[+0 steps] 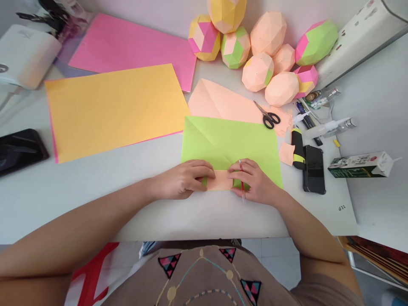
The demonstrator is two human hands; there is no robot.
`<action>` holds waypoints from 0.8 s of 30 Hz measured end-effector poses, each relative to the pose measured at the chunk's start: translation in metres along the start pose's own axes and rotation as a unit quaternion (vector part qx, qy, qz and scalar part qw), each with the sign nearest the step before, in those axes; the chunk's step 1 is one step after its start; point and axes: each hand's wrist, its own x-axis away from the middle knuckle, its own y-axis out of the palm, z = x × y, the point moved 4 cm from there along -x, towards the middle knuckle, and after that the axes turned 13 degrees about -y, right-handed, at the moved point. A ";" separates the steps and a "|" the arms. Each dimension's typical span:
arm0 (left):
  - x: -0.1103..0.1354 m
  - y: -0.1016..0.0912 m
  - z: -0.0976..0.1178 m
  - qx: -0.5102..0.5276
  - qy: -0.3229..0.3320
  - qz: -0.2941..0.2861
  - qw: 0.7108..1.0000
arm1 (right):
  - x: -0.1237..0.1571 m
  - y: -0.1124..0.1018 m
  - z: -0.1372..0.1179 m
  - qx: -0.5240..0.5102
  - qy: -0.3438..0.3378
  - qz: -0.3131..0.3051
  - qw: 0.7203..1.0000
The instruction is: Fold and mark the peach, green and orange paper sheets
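A small peach paper piece [219,180] lies on the lower edge of a green paper sheet [223,140]. My left hand [191,178] pinches the piece's left end between thumb and fingers. At its right end, my right hand [250,180] presses with closed fingertips. A thin red pen [242,178] is tucked between the fingers of that hand, its tip pointing toward me. Black-handled scissors [268,117] rest across the top right of the green sheet and the peach sheet [219,100] behind it.
Yellow sheet [117,110] and pink sheet [134,46] lie left and behind. Several faceted paper balls [268,33] stand at the back. Phones [314,169], a black-and-yellow cutter [297,148], a drink carton [361,165], glue bottle [323,128] and white power strip [353,38] line the right side.
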 end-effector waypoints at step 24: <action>0.001 0.000 -0.001 0.007 0.008 0.008 1.000 | 0.000 0.000 -0.001 0.008 -0.013 0.006 1.000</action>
